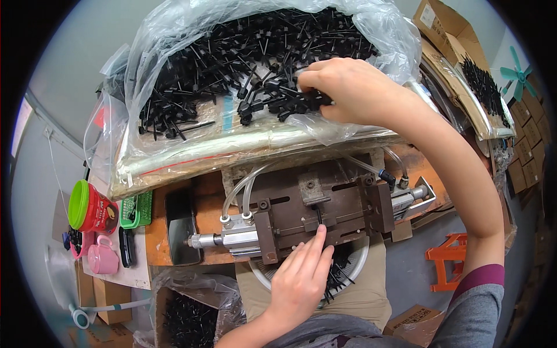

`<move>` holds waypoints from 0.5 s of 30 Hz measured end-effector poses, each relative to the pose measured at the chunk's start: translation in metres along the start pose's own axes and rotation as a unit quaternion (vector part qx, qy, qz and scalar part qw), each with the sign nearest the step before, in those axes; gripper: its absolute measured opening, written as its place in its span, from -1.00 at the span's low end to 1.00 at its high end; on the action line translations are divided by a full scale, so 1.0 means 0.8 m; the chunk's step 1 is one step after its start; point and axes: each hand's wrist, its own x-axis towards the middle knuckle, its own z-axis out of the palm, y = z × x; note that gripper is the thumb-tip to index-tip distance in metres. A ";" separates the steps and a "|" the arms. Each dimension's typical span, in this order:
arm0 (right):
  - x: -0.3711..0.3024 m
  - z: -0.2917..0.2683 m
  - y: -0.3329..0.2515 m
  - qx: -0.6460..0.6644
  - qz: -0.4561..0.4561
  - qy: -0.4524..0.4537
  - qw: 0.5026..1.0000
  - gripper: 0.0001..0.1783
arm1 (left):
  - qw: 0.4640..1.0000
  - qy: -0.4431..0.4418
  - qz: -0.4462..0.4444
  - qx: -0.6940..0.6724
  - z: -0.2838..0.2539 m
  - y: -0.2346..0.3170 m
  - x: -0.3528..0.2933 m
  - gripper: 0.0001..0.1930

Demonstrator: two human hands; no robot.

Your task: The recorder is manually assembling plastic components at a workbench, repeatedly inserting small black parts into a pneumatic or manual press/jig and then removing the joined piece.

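My left hand [301, 281] lies with its fingers stretched out at the front of a dark metal clamping fixture [284, 200]. Its index fingertip touches the lower end of a thin black pin-like part [318, 214] set in the fixture's middle slot. Over the heap, my right hand [354, 90] has its fingers and thumb curled around black plastic parts with thin stems [290, 95]; its fingertips are partly hidden among them. The heap sits in an open box lined with clear plastic film [386, 37]. Below the fixture, a white round bowl [362, 258] holds more black parts, partly covered by my left hand.
Air cylinders [241, 238] with clear hoses flank the fixture. On the left are a dark phone-like slab [181, 226], a green basket [139, 210], a red-green tub [93, 206] and a pink cup [103, 256]. An orange stool [448, 261] stands right; a lined carton [191, 319] sits below.
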 end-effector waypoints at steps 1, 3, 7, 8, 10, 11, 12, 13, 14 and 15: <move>-0.007 0.000 0.005 0.027 -0.001 0.017 0.999 -0.74 | 1.000 -0.005 0.000 0.012 0.002 0.002 0.001 -0.75; -0.013 -0.004 0.010 0.084 -0.001 0.038 0.996 -0.76 | 0.999 -0.015 0.000 0.039 0.004 0.004 0.004 -0.75; -0.019 -0.011 0.023 0.150 0.005 0.085 0.985 -0.79 | 0.999 -0.023 0.003 0.028 -0.001 -0.001 0.012 -0.74; -0.020 -0.013 0.026 0.144 0.009 0.099 0.985 -0.79 | 0.999 -0.020 0.006 0.031 0.001 -0.002 0.011 -0.74; -0.018 -0.014 0.033 0.174 0.030 0.126 0.976 -0.78 | 0.999 -0.025 0.001 0.025 0.001 -0.002 0.010 -0.74; -0.017 -0.014 0.035 0.173 0.045 0.145 0.973 -0.77 | 0.999 -0.033 -0.007 0.017 0.000 -0.003 0.009 -0.75; -0.017 -0.013 0.038 0.171 0.059 0.164 0.970 -0.76 | 0.999 -0.041 -0.015 0.009 -0.001 -0.003 0.008 -0.75; -0.017 -0.013 0.041 0.168 0.075 0.183 0.966 -0.75 | 0.999 -0.041 -0.012 0.009 -0.001 -0.003 0.008 -0.75; -0.016 -0.010 0.048 0.162 0.061 0.211 0.962 -0.77 | 0.999 -0.041 -0.009 0.009 -0.001 -0.003 0.008 -0.75; -0.017 -0.013 0.052 0.216 0.120 0.195 0.949 -0.80 | 0.999 -0.041 -0.005 0.008 -0.001 -0.004 0.009 -0.76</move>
